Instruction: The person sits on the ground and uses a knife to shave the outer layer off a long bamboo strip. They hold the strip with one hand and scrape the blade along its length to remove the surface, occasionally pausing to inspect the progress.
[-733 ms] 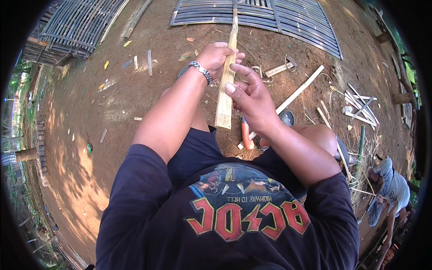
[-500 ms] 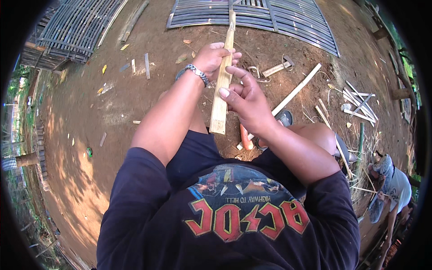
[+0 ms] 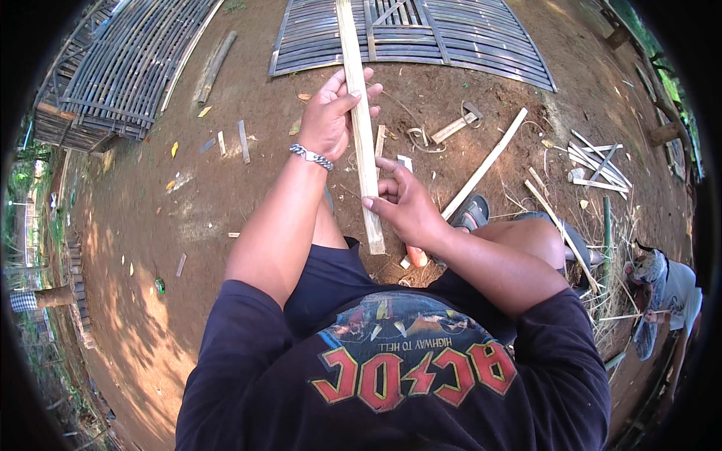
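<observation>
A long pale strip of split bamboo or wood [image 3: 366, 165] runs from near my lap up past the top of the view. My left hand [image 3: 329, 116] is closed around its middle, thumb on top and fingers curling out at the other side. Lower down, near the strip's close end, my right hand [image 3: 410, 207] grips its right edge between thumb and fingers. An orange handle [image 3: 416, 256] lies on the ground below my right hand; the rest of that tool is partly hidden. Beyond the right hand lies a hammer-like tool [image 3: 451, 128] with a wooden handle.
A slatted bamboo panel [image 3: 481, 45] lies ahead, and another slatted structure [image 3: 143, 68] stands at far left. One long pale stick [image 3: 489, 161] and several cut strips [image 3: 598, 161] lie on the dirt to the right. Another person [image 3: 677, 297] bends over at the right edge.
The strip's near end has come closer to my lap, and more of its length shows. My right hand has slid down toward that end; my left hand has shifted slightly left.
</observation>
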A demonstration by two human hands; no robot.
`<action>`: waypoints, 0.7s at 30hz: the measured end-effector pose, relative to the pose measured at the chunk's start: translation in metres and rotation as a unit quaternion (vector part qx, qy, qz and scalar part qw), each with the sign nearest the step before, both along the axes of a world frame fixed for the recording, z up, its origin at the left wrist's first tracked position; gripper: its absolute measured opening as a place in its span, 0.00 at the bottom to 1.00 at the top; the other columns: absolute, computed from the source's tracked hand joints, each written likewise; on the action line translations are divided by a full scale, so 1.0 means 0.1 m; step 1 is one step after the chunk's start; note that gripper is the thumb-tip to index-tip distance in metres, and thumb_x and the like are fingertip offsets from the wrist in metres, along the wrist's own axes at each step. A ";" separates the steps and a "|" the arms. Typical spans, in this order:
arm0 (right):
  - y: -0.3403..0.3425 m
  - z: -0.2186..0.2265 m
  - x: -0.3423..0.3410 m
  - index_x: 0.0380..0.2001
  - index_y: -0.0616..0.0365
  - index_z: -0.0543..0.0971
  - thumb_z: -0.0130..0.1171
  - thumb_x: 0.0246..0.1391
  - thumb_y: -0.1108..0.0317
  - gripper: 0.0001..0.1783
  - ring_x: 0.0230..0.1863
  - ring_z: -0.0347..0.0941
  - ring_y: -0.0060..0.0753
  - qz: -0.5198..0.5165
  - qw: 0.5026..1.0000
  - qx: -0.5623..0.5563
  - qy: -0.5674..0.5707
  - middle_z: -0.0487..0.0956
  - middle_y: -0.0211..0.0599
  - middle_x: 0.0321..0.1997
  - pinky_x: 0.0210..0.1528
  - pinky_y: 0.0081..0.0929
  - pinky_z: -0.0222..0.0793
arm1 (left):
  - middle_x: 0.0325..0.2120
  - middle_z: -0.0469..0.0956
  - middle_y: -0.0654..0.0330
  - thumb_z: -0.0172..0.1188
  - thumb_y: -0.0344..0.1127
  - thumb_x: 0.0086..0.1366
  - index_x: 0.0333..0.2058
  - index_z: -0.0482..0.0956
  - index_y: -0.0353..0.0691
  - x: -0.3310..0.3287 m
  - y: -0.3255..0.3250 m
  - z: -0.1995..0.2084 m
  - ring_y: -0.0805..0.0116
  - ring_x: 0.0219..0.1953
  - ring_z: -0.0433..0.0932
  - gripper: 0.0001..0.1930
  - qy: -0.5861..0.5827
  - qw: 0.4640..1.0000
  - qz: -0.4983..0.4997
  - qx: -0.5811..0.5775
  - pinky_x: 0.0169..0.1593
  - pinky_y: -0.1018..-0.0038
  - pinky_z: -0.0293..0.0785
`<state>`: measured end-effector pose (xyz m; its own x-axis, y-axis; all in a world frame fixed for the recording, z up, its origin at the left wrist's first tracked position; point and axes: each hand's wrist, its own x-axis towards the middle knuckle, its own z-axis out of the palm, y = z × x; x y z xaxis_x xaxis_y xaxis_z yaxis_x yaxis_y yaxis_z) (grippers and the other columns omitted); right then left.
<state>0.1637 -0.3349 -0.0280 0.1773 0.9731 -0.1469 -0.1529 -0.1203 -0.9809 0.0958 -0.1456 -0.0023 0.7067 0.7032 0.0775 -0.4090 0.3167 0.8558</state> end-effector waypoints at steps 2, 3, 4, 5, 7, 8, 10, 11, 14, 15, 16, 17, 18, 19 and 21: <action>0.00 0.00 -0.02 0.64 0.68 0.56 0.63 0.55 0.76 0.37 0.39 0.75 0.22 -0.001 1.000 0.002 0.009 0.79 0.38 0.38 0.43 0.23 0.72 | 0.58 0.70 0.51 0.50 0.24 0.67 0.62 0.61 0.32 0.00 0.00 0.03 0.60 0.56 0.75 0.25 -0.016 1.000 -0.011 0.001 0.49 0.70 0.81; 0.00 -0.03 -0.02 0.64 0.68 0.57 0.63 0.55 0.76 0.37 0.39 0.75 0.22 0.000 1.000 0.003 0.013 0.79 0.38 0.38 0.43 0.23 0.72 | 0.58 0.70 0.51 0.51 0.25 0.67 0.62 0.61 0.32 0.01 0.00 0.02 0.60 0.56 0.75 0.25 -0.025 1.000 -0.018 0.001 0.49 0.70 0.81; 0.00 -0.04 -0.02 0.64 0.68 0.57 0.63 0.54 0.76 0.37 0.39 0.75 0.22 0.000 1.000 0.004 0.017 0.79 0.39 0.38 0.43 0.23 0.72 | 0.58 0.70 0.51 0.51 0.25 0.67 0.62 0.61 0.33 0.01 -0.01 0.02 0.60 0.56 0.75 0.24 -0.028 0.999 -0.023 -0.002 0.48 0.70 0.81; 0.00 -0.04 -0.03 0.63 0.68 0.57 0.63 0.55 0.76 0.37 0.39 0.75 0.22 0.000 1.000 -0.003 0.006 0.79 0.39 0.38 0.43 0.23 0.72 | 0.58 0.70 0.51 0.52 0.26 0.67 0.61 0.62 0.33 0.02 -0.01 0.01 0.60 0.56 0.75 0.24 -0.032 0.999 -0.029 -0.004 0.48 0.71 0.81; -0.01 0.00 -0.04 0.62 0.69 0.58 0.63 0.55 0.75 0.35 0.38 0.75 0.23 0.001 1.000 -0.013 -0.013 0.79 0.39 0.38 0.42 0.23 0.72 | 0.57 0.71 0.51 0.52 0.28 0.68 0.61 0.62 0.34 0.03 -0.02 0.02 0.61 0.56 0.75 0.23 -0.036 0.999 -0.032 -0.010 0.48 0.71 0.81; -0.01 -0.03 -0.04 0.61 0.68 0.60 0.63 0.55 0.75 0.34 0.38 0.75 0.23 0.002 1.000 -0.008 -0.020 0.79 0.39 0.38 0.42 0.23 0.72 | 0.56 0.72 0.51 0.52 0.28 0.68 0.60 0.63 0.34 0.03 -0.04 0.04 0.61 0.55 0.76 0.23 -0.038 0.999 -0.031 -0.015 0.47 0.71 0.82; -0.02 -0.11 -0.06 0.60 0.67 0.63 0.63 0.55 0.74 0.31 0.37 0.75 0.24 0.005 0.999 0.001 -0.031 0.79 0.39 0.38 0.42 0.23 0.72 | 0.55 0.74 0.51 0.52 0.29 0.69 0.59 0.64 0.34 0.03 -0.05 0.05 0.62 0.54 0.77 0.21 -0.044 0.998 -0.027 -0.023 0.47 0.70 0.82; -0.01 -0.11 -0.06 0.58 0.66 0.64 0.63 0.55 0.74 0.29 0.37 0.75 0.24 0.017 0.999 0.005 -0.030 0.79 0.39 0.38 0.42 0.24 0.72 | 0.54 0.74 0.51 0.52 0.30 0.69 0.59 0.64 0.35 0.01 -0.02 0.07 0.61 0.54 0.77 0.21 -0.049 0.998 -0.025 -0.026 0.47 0.70 0.82; -0.04 -0.21 -0.07 0.52 0.61 0.71 0.62 0.55 0.71 0.21 0.36 0.76 0.28 0.025 0.999 0.011 -0.043 0.80 0.41 0.37 0.42 0.28 0.73 | 0.49 0.77 0.50 0.53 0.32 0.70 0.56 0.67 0.35 -0.03 0.09 0.07 0.59 0.51 0.79 0.18 -0.061 0.998 -0.020 0.009 0.46 0.66 0.82; -0.06 -0.28 -0.06 0.50 0.60 0.72 0.62 0.55 0.69 0.20 0.36 0.77 0.32 0.044 0.995 -0.005 -0.092 0.80 0.42 0.36 0.42 0.30 0.73 | 0.48 0.77 0.49 0.53 0.33 0.69 0.56 0.68 0.36 -0.08 0.14 0.12 0.58 0.50 0.79 0.18 -0.058 0.998 -0.020 0.032 0.46 0.64 0.83; -0.07 -0.36 -0.02 0.49 0.59 0.73 0.62 0.55 0.68 0.19 0.36 0.77 0.37 0.062 0.988 -0.025 -0.140 0.80 0.44 0.35 0.42 0.31 0.73 | 0.48 0.77 0.48 0.53 0.33 0.69 0.55 0.68 0.35 -0.13 0.17 0.19 0.57 0.51 0.79 0.18 -0.081 0.996 -0.016 0.040 0.48 0.63 0.82; -0.05 -0.46 0.00 0.48 0.58 0.74 0.62 0.55 0.67 0.18 0.36 0.77 0.41 0.082 0.979 -0.040 -0.185 0.80 0.46 0.35 0.43 0.33 0.73 | 0.49 0.77 0.47 0.53 0.34 0.70 0.54 0.68 0.35 -0.21 0.24 0.29 0.55 0.51 0.78 0.17 -0.100 0.994 -0.010 0.053 0.50 0.62 0.81; -0.05 -0.60 0.06 0.46 0.55 0.76 0.59 0.53 0.68 0.15 0.37 0.77 0.53 0.120 0.958 -0.082 -0.248 0.80 0.49 0.35 0.44 0.40 0.72 | 0.49 0.76 0.47 0.52 0.34 0.70 0.54 0.68 0.34 -0.27 0.31 0.40 0.55 0.52 0.78 0.17 -0.104 0.991 0.010 0.081 0.51 0.61 0.80; -0.06 -0.83 0.14 0.46 0.55 0.76 0.59 0.53 0.69 0.15 0.38 0.77 0.54 0.161 0.938 -0.092 -0.292 0.80 0.50 0.36 0.45 0.41 0.72 | 0.50 0.76 0.47 0.52 0.35 0.70 0.54 0.68 0.34 -0.33 0.38 0.51 0.54 0.52 0.78 0.17 -0.108 0.988 0.031 0.108 0.52 0.60 0.79; 0.00 -1.31 0.28 0.46 0.55 0.76 0.57 0.52 0.70 0.16 0.39 0.77 0.56 0.246 0.888 -0.105 -0.373 0.81 0.50 0.37 0.46 0.44 0.72 | 0.51 0.76 0.46 0.51 0.34 0.70 0.54 0.67 0.33 -0.52 0.57 0.82 0.53 0.55 0.76 0.17 -0.048 0.975 0.157 0.149 0.57 0.56 0.75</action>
